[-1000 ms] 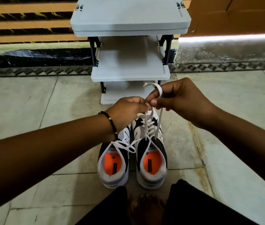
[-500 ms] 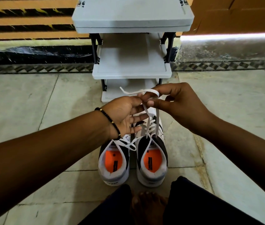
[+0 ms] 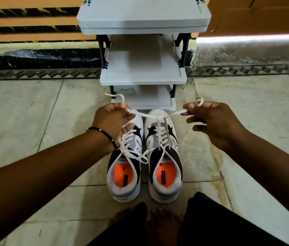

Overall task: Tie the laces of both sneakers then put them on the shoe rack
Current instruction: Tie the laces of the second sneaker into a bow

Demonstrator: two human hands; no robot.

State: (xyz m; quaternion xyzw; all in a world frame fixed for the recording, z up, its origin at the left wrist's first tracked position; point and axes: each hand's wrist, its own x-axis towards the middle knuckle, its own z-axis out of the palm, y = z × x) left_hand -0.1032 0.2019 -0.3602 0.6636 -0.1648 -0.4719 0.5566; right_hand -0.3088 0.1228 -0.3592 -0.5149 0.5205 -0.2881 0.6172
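Note:
Two white, black and grey sneakers with orange insoles stand side by side on the floor, toes toward the rack. The left sneaker point(image 3: 125, 174) has loose white laces spilling over its side. Above the right sneaker point(image 3: 164, 162) its two lace ends point(image 3: 158, 117) cross in a knot and stretch out sideways. My left hand point(image 3: 112, 121) pinches the left lace end. My right hand point(image 3: 216, 121) pinches the right lace end, with the tip curled over a finger. The grey shoe rack point(image 3: 142, 75) stands just beyond the sneakers, its shelves bare.
Pale stone floor tiles point(image 3: 33, 112) spread on both sides of the sneakers. A wall with orange and black bands runs behind the rack. My bare feet point(image 3: 159, 226) and dark trouser legs sit just behind the sneakers' heels.
My hands were close together over the right sneaker, working the laces. They have now pulled apart sideways, drawing the crossed laces taut into a knot.

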